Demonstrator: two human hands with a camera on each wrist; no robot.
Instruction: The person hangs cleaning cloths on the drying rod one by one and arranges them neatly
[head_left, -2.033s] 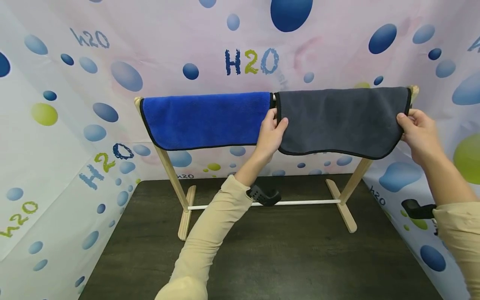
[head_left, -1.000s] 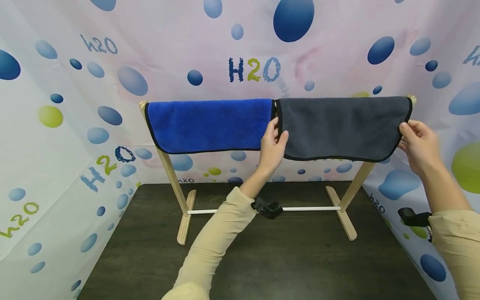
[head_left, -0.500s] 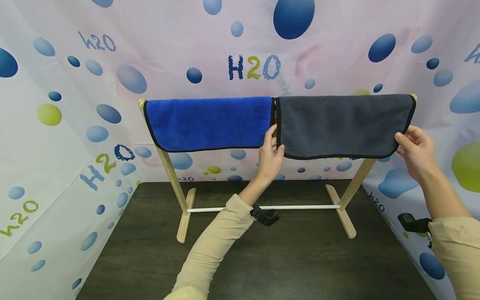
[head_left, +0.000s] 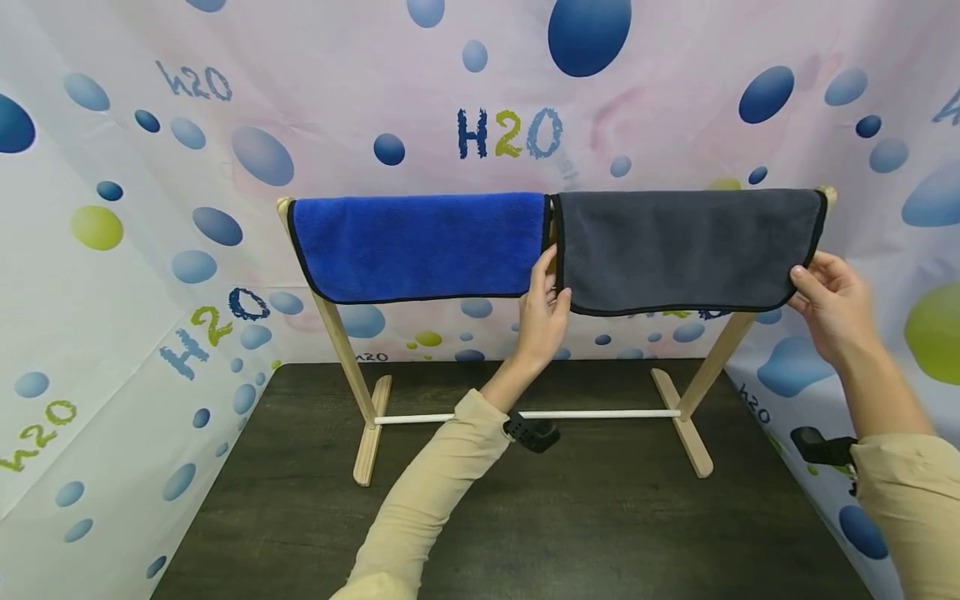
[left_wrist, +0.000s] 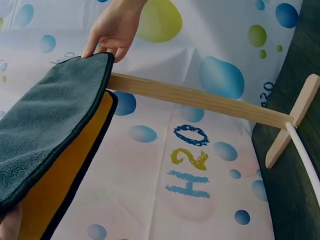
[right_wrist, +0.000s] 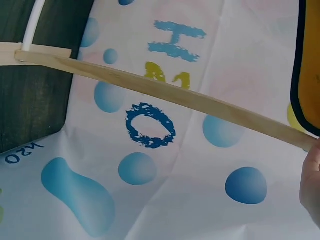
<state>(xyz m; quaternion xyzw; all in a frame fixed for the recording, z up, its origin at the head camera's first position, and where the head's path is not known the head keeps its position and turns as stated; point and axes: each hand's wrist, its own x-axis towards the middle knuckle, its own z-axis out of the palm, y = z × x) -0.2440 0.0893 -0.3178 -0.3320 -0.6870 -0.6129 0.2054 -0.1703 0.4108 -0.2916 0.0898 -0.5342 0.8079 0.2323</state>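
A grey towel [head_left: 675,250] with black edging hangs folded over the top of a wooden rack [head_left: 341,358], on its right half. My left hand [head_left: 542,321] pinches its left edge near the lower corner, while the right hand [head_left: 840,308] pinches the opposite edge, low down by the rounded corner. Seen from the left wrist, the front layer [left_wrist: 55,105] stands apart from an orange back layer [left_wrist: 65,175]. That orange side [right_wrist: 310,75] also shows in the right wrist view. Left of the grey one hangs a blue towel [head_left: 420,250], close beside my left fingers.
The rack's two wooden feet [head_left: 682,425] stand on a dark wood-grain table [head_left: 525,525]. A white rod [head_left: 600,414] joins the posts low down. A printed sheet [head_left: 337,92] with blue and green spots covers the back and sides.
Both hands have slid down along the grey towel's side edges toward its lower corners. Its lower hem hangs straighter. The blue towel stays in place; the head view has shifted slightly.
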